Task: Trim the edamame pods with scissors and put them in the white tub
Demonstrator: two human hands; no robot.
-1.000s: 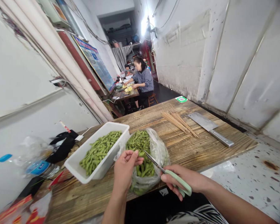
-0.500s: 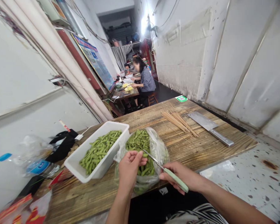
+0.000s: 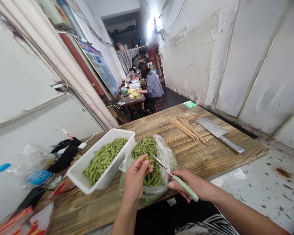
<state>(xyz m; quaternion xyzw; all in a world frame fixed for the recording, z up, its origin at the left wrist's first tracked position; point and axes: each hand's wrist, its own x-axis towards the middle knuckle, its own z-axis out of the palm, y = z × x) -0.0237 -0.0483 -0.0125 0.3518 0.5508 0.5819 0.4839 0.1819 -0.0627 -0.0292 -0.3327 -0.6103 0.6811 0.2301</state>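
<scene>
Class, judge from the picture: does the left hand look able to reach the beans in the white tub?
Probably yes: the open tub stands near the left hand, and nothing covers the beans.

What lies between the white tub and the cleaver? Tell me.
In the head view: the plastic bag of green pods, then the thin sticks.

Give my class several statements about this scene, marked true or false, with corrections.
The right hand holds pale-green-handled metal scissors. True.
The rectangular white plastic tub holds red peppers. False: it holds green pods.
The silver metal cleaver lies on the brown wooden table. True.
The thin brown wooden sticks stand inside the clear plastic bag. False: they lie on the table.
The left hand is nearer to the bag than to the cleaver. True.
</scene>
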